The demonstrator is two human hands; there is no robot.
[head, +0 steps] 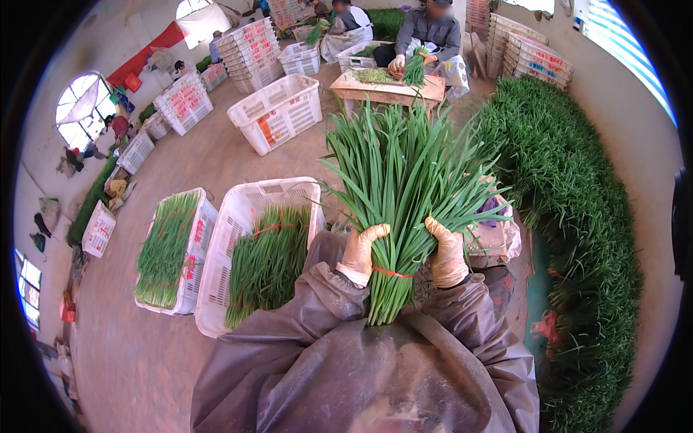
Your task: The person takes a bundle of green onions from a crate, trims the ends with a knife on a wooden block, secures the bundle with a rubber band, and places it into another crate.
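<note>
A large bunch of green chives point(398, 211) stands upright before me, its leaves fanning out at the top. An orange-red band point(392, 272) circles its lower stalks, and the stalk ends reach my brown waterproof apron point(373, 373). My left hand point(361, 253), in a pale glove, grips the bunch from the left side, thumb across the leaves. From the right, my right hand point(447, 253), gloved the same way, clasps the other side above the band. Leaves droop outward past both hands.
At my left are a white plastic crate point(208, 281) with banded bunches point(270, 260) and a full crate point(196, 260). Loose chives point(574, 216) line the right wall. Ahead, a co-worker point(433, 38) holds a bunch at a low wooden table point(390, 93). Another crate point(281, 113) stands on the floor.
</note>
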